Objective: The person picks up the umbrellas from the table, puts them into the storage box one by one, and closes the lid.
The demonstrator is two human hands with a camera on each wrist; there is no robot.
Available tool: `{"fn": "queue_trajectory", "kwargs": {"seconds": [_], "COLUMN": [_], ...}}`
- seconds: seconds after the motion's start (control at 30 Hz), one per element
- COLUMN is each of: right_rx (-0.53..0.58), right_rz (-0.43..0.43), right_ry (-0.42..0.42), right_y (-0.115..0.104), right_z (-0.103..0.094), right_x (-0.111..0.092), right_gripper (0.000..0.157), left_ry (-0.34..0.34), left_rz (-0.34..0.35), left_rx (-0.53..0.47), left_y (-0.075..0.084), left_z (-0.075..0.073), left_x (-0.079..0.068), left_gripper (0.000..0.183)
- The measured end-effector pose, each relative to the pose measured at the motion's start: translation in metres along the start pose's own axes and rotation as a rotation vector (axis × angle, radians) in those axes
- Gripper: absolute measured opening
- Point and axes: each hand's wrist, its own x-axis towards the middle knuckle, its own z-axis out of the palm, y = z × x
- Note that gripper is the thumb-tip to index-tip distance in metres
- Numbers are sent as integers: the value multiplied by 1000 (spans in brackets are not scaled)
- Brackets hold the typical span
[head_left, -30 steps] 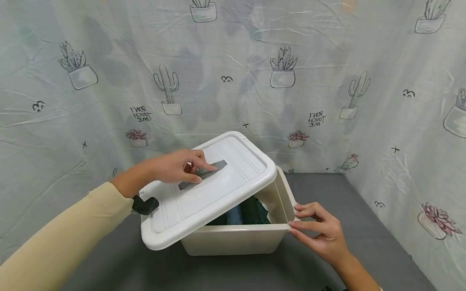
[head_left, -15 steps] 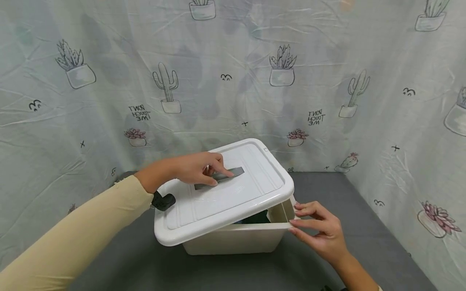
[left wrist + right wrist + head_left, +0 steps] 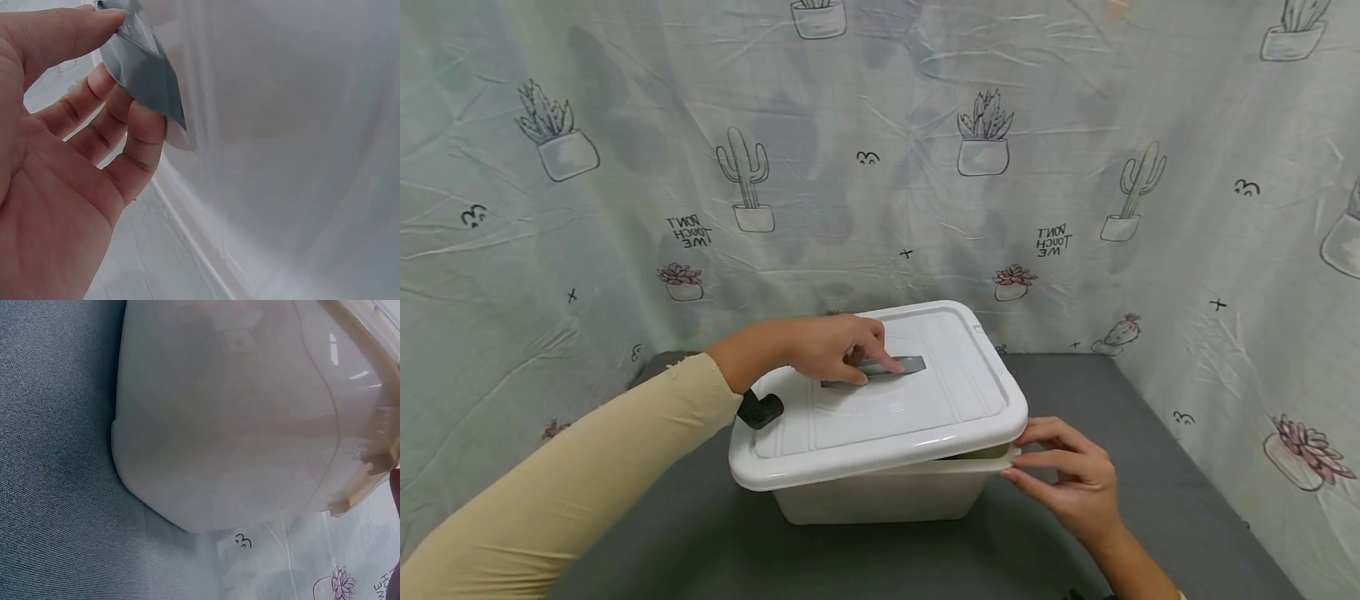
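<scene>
A white plastic lid (image 3: 880, 417) lies slightly askew over a cream storage box (image 3: 880, 497), overhanging its left side. At the front right a narrow gap shows between lid and box rim. My left hand (image 3: 835, 348) pinches the grey handle (image 3: 912, 364) on the lid's top; in the left wrist view the thumb lies on one side of this grey handle (image 3: 145, 78) and the fingers curl under the other. My right hand (image 3: 1071, 475) has its fingertips at the box's right front corner, just below the lid's edge. The box's contents are nearly all hidden.
The box stands on a dark grey cloth surface (image 3: 1060, 392). Behind and to the right hangs a pale curtain (image 3: 865, 200) printed with cacti. A black strap device (image 3: 762, 410) sits on the left wrist, close over the lid.
The left hand has carried the lid to the right and lowered it, so it tilts less and covers most of the opening. The right hand stays at the box corner.
</scene>
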Motion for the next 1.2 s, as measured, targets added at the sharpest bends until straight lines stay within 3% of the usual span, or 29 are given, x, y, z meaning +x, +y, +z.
{"fn": "queue_trajectory", "kwargs": {"seconds": [0.43, 0.83, 1.2], "right_rx": [33, -35, -68], "right_rz": [-18, -81, -58], "right_ry": [113, -9, -23], "right_y": [0, 2, 5], "right_z": [-1, 8, 6], "right_x": [10, 21, 17], "right_gripper": [31, 23, 20], "left_ry": [-27, -45, -36], "left_rz": [-1, -24, -46], "left_rx": [54, 25, -4], "left_y": [0, -4, -7], "left_z": [3, 11, 17], "left_x": [9, 17, 20], "left_gripper": [45, 45, 44]}}
